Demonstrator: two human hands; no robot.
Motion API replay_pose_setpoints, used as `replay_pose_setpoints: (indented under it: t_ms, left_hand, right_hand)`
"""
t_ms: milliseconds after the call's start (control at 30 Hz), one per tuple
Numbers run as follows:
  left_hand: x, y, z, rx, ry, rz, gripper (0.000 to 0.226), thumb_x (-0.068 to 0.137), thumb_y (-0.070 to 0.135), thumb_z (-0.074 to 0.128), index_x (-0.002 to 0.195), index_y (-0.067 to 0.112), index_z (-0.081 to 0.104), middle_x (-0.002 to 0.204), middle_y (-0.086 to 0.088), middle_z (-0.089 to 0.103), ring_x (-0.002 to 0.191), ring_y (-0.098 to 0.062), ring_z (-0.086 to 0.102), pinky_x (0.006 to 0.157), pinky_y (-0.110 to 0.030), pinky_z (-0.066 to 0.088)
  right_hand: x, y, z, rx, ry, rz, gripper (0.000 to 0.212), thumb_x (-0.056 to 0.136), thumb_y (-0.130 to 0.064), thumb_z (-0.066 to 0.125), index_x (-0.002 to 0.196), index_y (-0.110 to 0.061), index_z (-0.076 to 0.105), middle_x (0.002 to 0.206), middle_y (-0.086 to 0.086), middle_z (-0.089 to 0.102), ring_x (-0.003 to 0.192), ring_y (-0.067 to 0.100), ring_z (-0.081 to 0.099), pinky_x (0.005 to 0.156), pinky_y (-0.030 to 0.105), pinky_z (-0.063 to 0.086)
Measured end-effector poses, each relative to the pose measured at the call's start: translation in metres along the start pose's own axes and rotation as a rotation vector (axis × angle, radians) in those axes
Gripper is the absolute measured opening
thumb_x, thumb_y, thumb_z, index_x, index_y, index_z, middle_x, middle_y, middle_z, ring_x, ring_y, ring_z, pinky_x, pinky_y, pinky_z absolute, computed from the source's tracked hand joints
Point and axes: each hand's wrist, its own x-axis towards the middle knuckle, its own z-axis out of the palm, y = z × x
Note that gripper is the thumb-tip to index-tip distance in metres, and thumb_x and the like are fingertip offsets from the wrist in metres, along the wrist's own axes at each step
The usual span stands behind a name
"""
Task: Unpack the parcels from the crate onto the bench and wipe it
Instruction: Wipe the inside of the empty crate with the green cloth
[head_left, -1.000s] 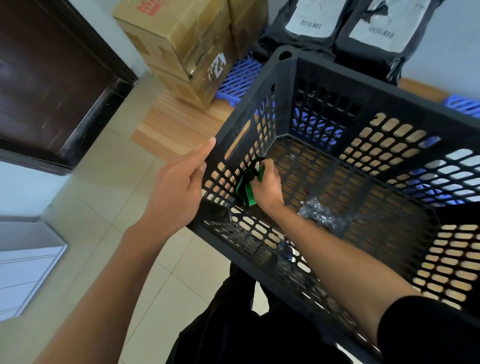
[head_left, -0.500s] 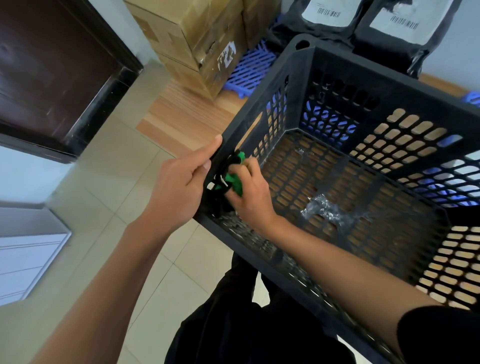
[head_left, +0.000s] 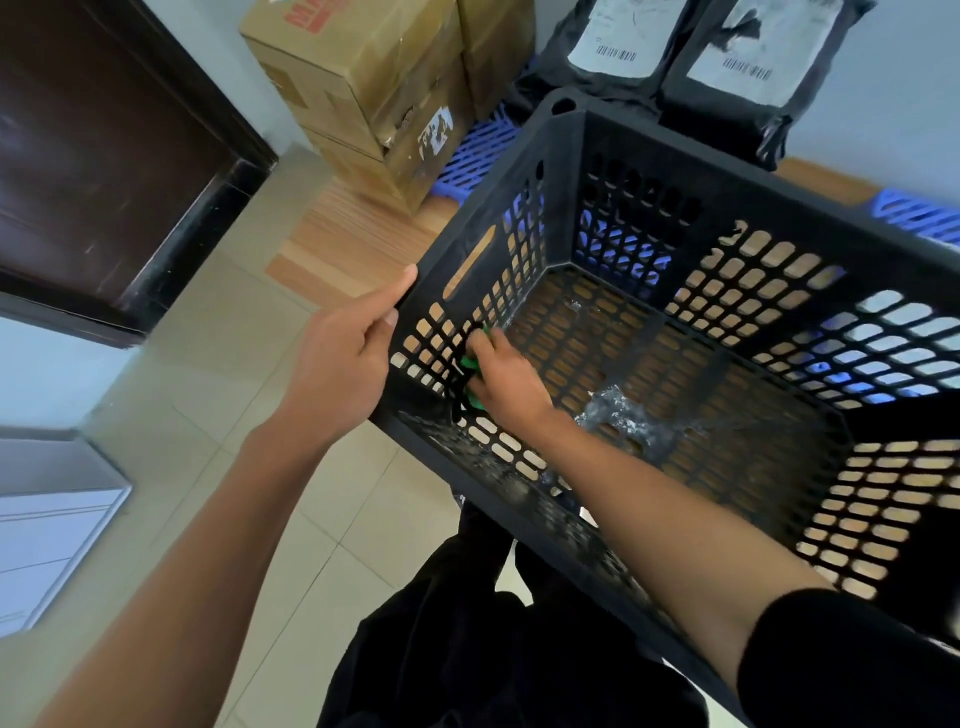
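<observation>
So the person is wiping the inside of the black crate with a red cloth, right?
Not quite: the cloth is green, not red. The head view shows the right hand pressing it against the inside wall of the black crate, while the left hand holds the crate's edge.

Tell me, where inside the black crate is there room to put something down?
The crate floor is bare along the far wall and toward the right wall. It is crowded at the near-left corner, where the right hand holds a green cloth, with crumpled clear plastic beside it.
</observation>
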Motion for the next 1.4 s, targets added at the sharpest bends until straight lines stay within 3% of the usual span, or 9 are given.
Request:
replay_pose_setpoints:
  t_ms: [100, 267, 400, 533, 667, 833, 1000, 1133, 1400]
  left_hand:
    - [0.0, -0.001, 0.001, 0.005, 0.006, 0.004, 0.047, 0.107, 0.007, 0.045, 0.151, 0.024, 0.047, 0.063, 0.005, 0.052, 0.056, -0.006, 0.041, 0.051, -0.016, 0.032]
    - [0.004, 0.003, -0.001, 0.039, 0.005, -0.036, 0.044, 0.107, 0.015, 0.048, 0.148, 0.028, 0.051, 0.087, 0.031, 0.06, 0.076, 0.002, 0.055, 0.07, -0.009, 0.043]
    - [0.024, 0.014, 0.0, 0.082, -0.007, -0.025, 0.041, 0.105, 0.025, 0.052, 0.146, 0.033, 0.049, 0.122, 0.02, 0.06, 0.101, 0.012, 0.055, 0.092, -0.021, 0.042]
    - [0.051, 0.026, 0.01, 0.112, -0.039, 0.061, 0.051, 0.104, 0.022, 0.05, 0.154, 0.029, 0.04, 0.152, 0.008, 0.051, 0.136, -0.009, 0.047, 0.109, -0.026, 0.033]
    - [0.054, 0.027, 0.02, 0.148, -0.003, 0.141, 0.051, 0.102, 0.003, 0.048, 0.152, 0.015, 0.048, 0.151, -0.001, 0.052, 0.136, -0.011, 0.045, 0.105, -0.001, 0.021]
    - [0.054, 0.02, 0.019, 0.088, -0.03, 0.16, 0.054, 0.101, -0.003, 0.048, 0.153, 0.014, 0.047, 0.149, 0.002, 0.053, 0.134, -0.011, 0.048, 0.104, -0.002, 0.026]
    - [0.054, 0.021, 0.02, 0.049, -0.03, 0.168, 0.055, 0.1, -0.006, 0.049, 0.152, 0.013, 0.047, 0.146, 0.003, 0.054, 0.126, 0.0, 0.047, 0.1, -0.006, 0.034]
    - [0.056, 0.021, 0.021, 0.039, -0.028, 0.193, 0.056, 0.097, -0.01, 0.051, 0.15, 0.009, 0.049, 0.143, 0.001, 0.057, 0.121, -0.007, 0.053, 0.099, -0.016, 0.042]
    - [0.058, 0.022, 0.021, 0.017, -0.04, 0.199, 0.061, 0.094, -0.013, 0.05, 0.151, 0.009, 0.046, 0.14, -0.001, 0.059, 0.116, -0.016, 0.06, 0.095, -0.036, 0.054]
  right_hand:
    - [-0.005, 0.02, -0.005, -0.006, -0.14, 0.122, 0.035, 0.094, -0.011, 0.062, 0.123, -0.019, 0.044, 0.125, 0.009, 0.049, 0.102, 0.036, 0.063, 0.075, 0.04, 0.049]
    - [-0.011, 0.029, -0.02, 0.108, 0.03, 0.173, 0.039, 0.093, -0.012, 0.062, 0.128, -0.018, 0.048, 0.128, 0.008, 0.055, 0.11, 0.03, 0.061, 0.086, 0.039, 0.049]
    - [-0.01, 0.046, -0.037, 0.206, 0.187, 0.314, 0.039, 0.094, -0.013, 0.064, 0.132, -0.017, 0.054, 0.13, 0.006, 0.059, 0.117, 0.027, 0.058, 0.096, 0.04, 0.048]
    - [0.002, 0.062, -0.054, 0.249, 0.404, 0.402, 0.039, 0.093, -0.006, 0.064, 0.132, -0.009, 0.063, 0.127, 0.011, 0.064, 0.118, 0.029, 0.061, 0.102, 0.038, 0.048]
    - [0.03, 0.072, -0.06, 0.241, 0.54, 0.478, 0.038, 0.095, -0.005, 0.062, 0.133, -0.004, 0.063, 0.128, 0.015, 0.064, 0.119, 0.032, 0.06, 0.102, 0.035, 0.045]
    - [0.071, 0.076, -0.04, 0.077, 0.259, 0.503, 0.054, 0.097, -0.017, 0.062, 0.147, -0.005, 0.047, 0.148, 0.019, 0.045, 0.131, 0.042, 0.041, 0.111, 0.041, 0.034]
    - [0.091, 0.077, -0.029, -0.174, 0.137, 0.574, 0.042, 0.095, -0.023, 0.062, 0.134, -0.007, 0.057, 0.148, 0.013, 0.036, 0.132, 0.037, 0.034, 0.1, 0.057, 0.047]
    - [0.094, 0.081, -0.032, -0.2, 0.112, 0.561, 0.032, 0.093, -0.018, 0.063, 0.121, -0.003, 0.067, 0.149, 0.011, 0.037, 0.134, 0.036, 0.036, 0.101, 0.054, 0.048]
    - [0.097, 0.067, -0.037, -0.194, 0.077, 0.55, 0.04, 0.096, -0.006, 0.052, 0.135, 0.006, 0.055, 0.152, 0.021, 0.031, 0.135, 0.041, 0.039, 0.111, 0.042, 0.042]
